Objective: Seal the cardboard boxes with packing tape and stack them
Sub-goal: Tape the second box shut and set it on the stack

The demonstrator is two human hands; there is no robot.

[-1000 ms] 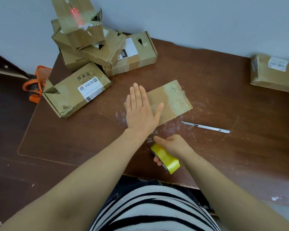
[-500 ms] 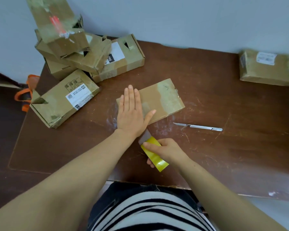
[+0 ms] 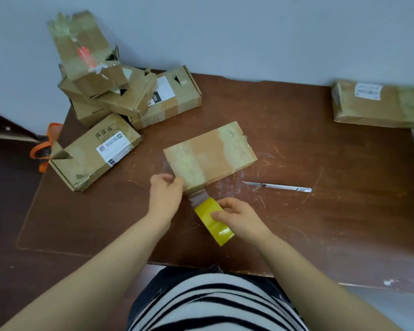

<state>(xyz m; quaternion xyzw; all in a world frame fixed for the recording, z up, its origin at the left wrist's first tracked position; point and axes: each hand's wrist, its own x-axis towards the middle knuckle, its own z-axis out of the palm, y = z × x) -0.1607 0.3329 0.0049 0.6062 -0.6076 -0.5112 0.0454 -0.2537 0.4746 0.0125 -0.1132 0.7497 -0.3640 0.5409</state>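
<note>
Pinching the near corner of the flat box (image 3: 209, 155) with the left grip (image 3: 166, 194); clutching the yellow tape roll (image 3: 210, 223) in the right grip (image 3: 238, 217). Between both grips, a strip of tape (image 3: 197, 196) stretched from roll to box edge. Right of the right grip, apart, a knife (image 3: 277, 186) on the bench (image 3: 332, 223)

We see the left hand (image 3: 166, 194) gripping the near corner of a box (image 3: 209, 155) on the table (image 3: 320, 223), the right hand (image 3: 237, 217) holding a tape roll (image 3: 212, 220), its strip (image 3: 197, 197) reaching the box.
</note>
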